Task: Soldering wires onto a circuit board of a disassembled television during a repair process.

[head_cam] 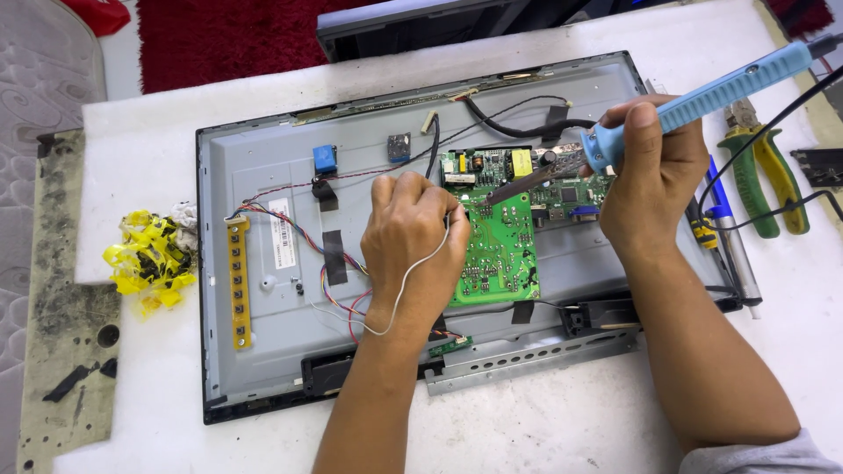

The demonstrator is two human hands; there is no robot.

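Observation:
A flat screen lies face down with its grey metal back panel exposed. A green circuit board sits near the panel's middle. My right hand grips a light blue soldering iron, its dark tip angled down-left onto the board's upper left area. My left hand rests on the panel at the board's left edge and pinches a thin white solder wire that loops down beside my wrist toward the tip.
A yellow button strip and coloured wires lie at the panel's left. Yellow scraps sit on the white table at the left. Green-handled pliers and a blue pen-like tool lie right of the panel. A red rug is behind.

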